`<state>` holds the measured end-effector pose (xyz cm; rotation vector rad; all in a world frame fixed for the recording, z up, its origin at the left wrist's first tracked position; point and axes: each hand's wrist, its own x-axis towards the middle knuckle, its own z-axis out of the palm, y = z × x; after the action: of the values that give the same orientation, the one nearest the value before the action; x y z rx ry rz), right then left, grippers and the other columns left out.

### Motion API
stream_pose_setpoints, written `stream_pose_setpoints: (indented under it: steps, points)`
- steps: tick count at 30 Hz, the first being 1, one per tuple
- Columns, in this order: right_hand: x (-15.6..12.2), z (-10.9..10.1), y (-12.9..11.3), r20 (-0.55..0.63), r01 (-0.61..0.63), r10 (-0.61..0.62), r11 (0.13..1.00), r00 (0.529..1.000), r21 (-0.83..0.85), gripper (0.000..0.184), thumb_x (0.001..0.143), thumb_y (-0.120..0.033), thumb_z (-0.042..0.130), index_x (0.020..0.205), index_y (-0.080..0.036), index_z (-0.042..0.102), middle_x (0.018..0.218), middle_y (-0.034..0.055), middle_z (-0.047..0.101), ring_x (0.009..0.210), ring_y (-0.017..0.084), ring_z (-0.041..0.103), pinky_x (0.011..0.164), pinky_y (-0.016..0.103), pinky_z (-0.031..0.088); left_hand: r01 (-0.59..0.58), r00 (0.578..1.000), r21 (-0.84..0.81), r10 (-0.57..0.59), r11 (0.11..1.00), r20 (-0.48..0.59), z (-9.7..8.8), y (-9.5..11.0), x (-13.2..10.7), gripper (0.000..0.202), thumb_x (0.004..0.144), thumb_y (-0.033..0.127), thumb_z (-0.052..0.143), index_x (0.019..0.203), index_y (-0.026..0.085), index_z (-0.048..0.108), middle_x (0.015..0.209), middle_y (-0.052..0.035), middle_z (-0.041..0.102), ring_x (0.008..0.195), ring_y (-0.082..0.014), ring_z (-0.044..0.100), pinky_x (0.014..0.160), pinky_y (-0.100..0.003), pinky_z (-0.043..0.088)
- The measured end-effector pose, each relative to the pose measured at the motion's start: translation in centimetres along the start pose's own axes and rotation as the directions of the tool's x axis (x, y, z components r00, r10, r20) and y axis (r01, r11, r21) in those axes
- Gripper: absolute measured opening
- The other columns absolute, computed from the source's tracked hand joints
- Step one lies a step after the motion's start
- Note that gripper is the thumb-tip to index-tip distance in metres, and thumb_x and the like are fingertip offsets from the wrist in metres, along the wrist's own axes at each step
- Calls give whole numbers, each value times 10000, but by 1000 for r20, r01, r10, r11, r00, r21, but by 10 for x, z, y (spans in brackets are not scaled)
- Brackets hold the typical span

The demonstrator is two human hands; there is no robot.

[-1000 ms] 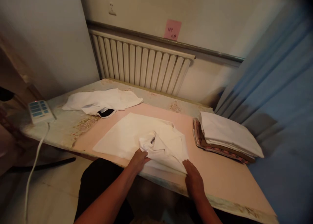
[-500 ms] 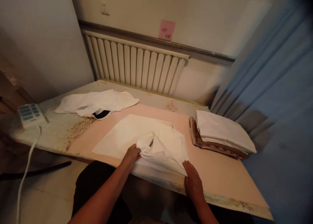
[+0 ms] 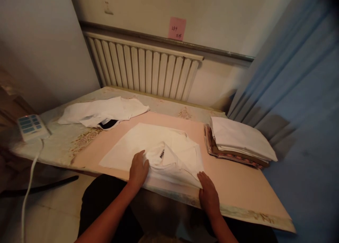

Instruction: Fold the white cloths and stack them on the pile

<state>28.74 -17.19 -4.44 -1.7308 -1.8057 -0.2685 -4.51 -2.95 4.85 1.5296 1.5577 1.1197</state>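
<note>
A white T-shirt point(image 3: 182, 147) with black lettering lies partly folded on the pink sheet, its near part bunched and creased. My left hand point(image 3: 139, 169) is at the left side of the bunched part, fingers stretched out and thumb apart, touching the cloth. At the shirt's near right corner is my right hand point(image 3: 209, 193), its fingers over the edge of the cloth and its thumb mostly hidden, holding the corner near the table's front edge.
Another white garment point(image 3: 106, 110) with a dark neckline lies at the back left. A folded stack of cloth point(image 3: 241, 138) sits on the right. A power strip point(image 3: 33, 126) with a white cable rests at the left end. Behind the table point(image 3: 90, 140) stands a radiator point(image 3: 145, 70); a blue curtain point(image 3: 299, 130) hangs at right.
My left hand has let go of its pinch on the shirt and shifted slightly left, its fingers now extended. My right hand stays at the corner. The view has shifted slightly.
</note>
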Motion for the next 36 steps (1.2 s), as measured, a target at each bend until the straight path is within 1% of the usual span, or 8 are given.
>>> stream_pose_setpoints:
  steps: [1,4,7,12,20,24,31,36]
  points:
    - [0,0,0,-6,1,-1,1000,1000,2,679,693,-11,386,1332,-180,544,1381,81,550,1314,240,471,1092,492,420,-205,979,110,201,973,39,-2,3,-3,419,799,185,546,1218,180,539,1253,-121,555,1196,-263,491,1063,-477,374]
    - [1,-1,-1,-29,17,-16,1000,999,16,677,694,-16,395,1333,-181,546,1379,83,552,1315,244,471,1093,495,415,-655,749,306,544,691,377,-4,18,-11,317,842,189,535,1156,205,577,1165,-96,604,1173,-257,478,1051,-469,351]
    - [1,-1,-1,-31,8,-7,1000,1000,21,682,696,-14,394,1338,-192,541,1378,79,553,1313,242,474,1092,497,415,-779,614,390,470,491,634,2,31,-11,177,842,185,568,1011,207,616,1015,-71,640,1057,-244,517,1021,-456,333]
    - [1,0,-2,-17,-15,15,1000,1000,16,671,697,-7,392,1323,-187,554,1372,79,558,1313,237,472,1088,484,423,-820,570,472,386,323,726,15,35,-1,165,916,170,452,951,174,613,940,-101,634,916,-244,530,856,-413,362]
    - [2,-1,-4,-17,-18,19,999,1000,29,685,697,7,394,1321,-222,558,1374,50,560,1312,215,475,1103,470,408,-800,597,544,430,253,678,12,9,-1,216,946,161,390,973,175,604,937,-104,612,895,-246,525,819,-409,338]
    - [2,-2,-5,-6,-6,6,1000,1000,24,688,691,13,393,1323,-208,553,1382,60,553,1322,216,463,1109,475,400,-770,637,544,352,334,686,5,-3,-5,173,906,148,456,999,183,596,979,-88,619,931,-247,533,825,-401,346]
    - [2,-1,-5,-20,-19,20,999,1000,39,673,703,0,398,1316,-223,565,1366,52,567,1308,221,481,1106,477,406,-653,713,507,231,562,663,1,13,-8,186,811,190,555,992,205,596,1030,-70,621,1016,-244,530,888,-389,341]
    - [2,-1,-5,-26,-24,25,999,999,47,682,697,-2,402,1322,-222,565,1364,55,571,1302,221,489,1098,483,416,-689,694,490,292,534,658,7,14,-14,194,825,247,583,1010,192,592,1035,-85,614,1031,-262,521,918,-417,333]
